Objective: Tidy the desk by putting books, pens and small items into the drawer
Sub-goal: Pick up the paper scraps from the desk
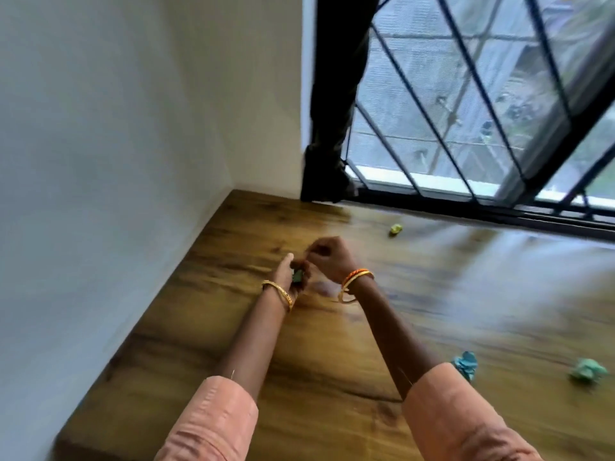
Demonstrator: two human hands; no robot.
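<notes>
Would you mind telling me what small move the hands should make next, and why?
Probably the right hand should reach for the yellow-green scrap near the window. The left hand already holds a small dark green item, and three crumpled scraps lie loose on the desk. No drawer is in view.

Wood-grain brown desk [432, 311]; yellow [395, 229], blue [466, 361], seemingly green paper balls [587, 370].

Both hands met above the far left part of the brown wooden desk [432, 311], the left hand [289, 272] just left of the right hand [331, 257]. A crumpled yellow paper ball [395, 229] lay behind them near the black-barred window [466, 111]. A crumpled blue paper ball [466, 363] and a crumpled green paper ball [587, 370] lay to the right, nearer the person.
</notes>
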